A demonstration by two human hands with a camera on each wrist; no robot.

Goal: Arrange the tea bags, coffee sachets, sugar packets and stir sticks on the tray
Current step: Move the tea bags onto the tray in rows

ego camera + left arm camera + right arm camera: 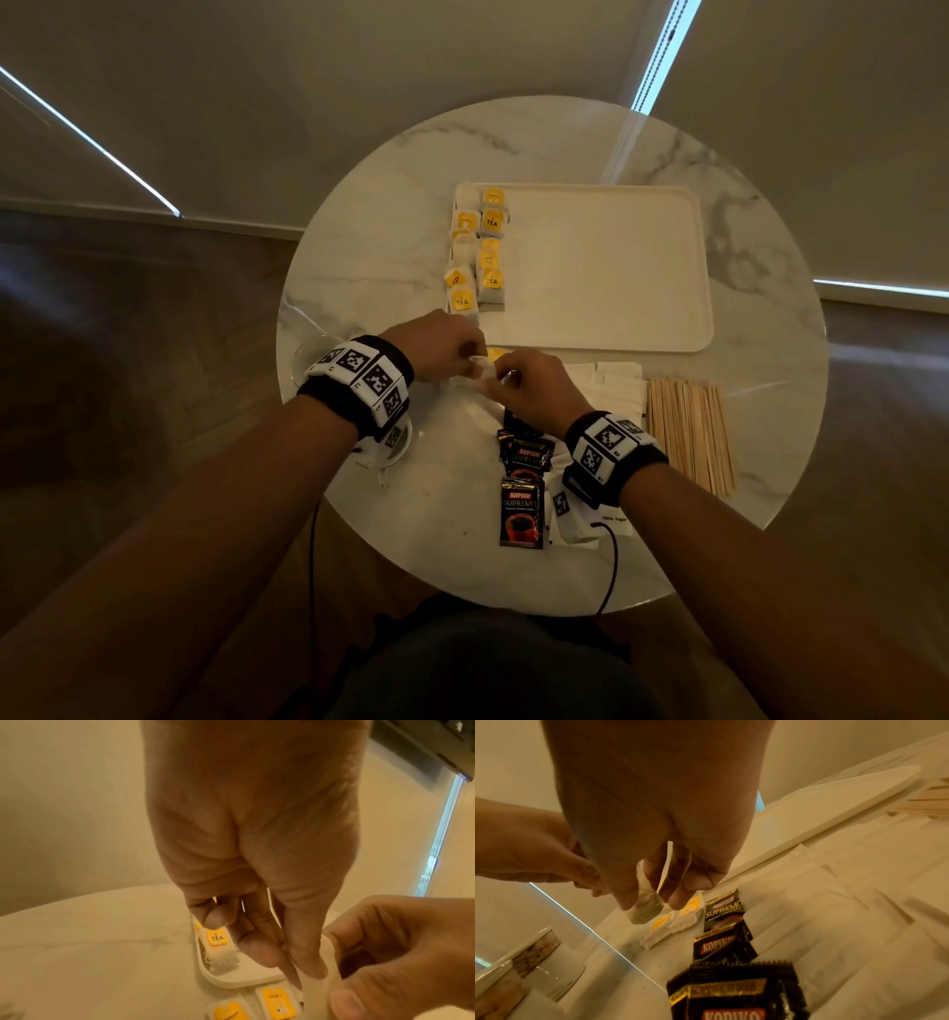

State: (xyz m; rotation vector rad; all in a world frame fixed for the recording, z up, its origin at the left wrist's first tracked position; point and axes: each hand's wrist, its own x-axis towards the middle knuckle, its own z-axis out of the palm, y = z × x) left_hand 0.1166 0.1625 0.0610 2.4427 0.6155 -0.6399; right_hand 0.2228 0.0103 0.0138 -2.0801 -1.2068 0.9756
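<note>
In the head view, both hands meet just in front of the near left corner of the tray (606,267), and between them is one tea bag (480,366): the left hand (441,347) pinches one side and the right hand (534,390) pinches the other, probably to make it flat or to free its string before it goes down. Two columns of tea bags (477,252) already lie along the left edge of the tray, so I judge this one will continue the row at the near end. The coffee sachets (521,493), the white sugar packets (619,385) and the stir sticks (690,437) wait on the round table (359,246), each kind in its own group near the tray, easy to reach. In the left wrist view, thumb and fingers (259,953) of the left hand close on the pale paper of the bag, and the right hand holds its other edge; below them one bag with a yellow TEA tag (217,938) lies inside the tray corner. In the right wrist view, the right fingers (680,896) grasp the bag so that its filled end (645,909) hangs down over two more tea bags on the table (670,925), which are not yet arranged.
</note>
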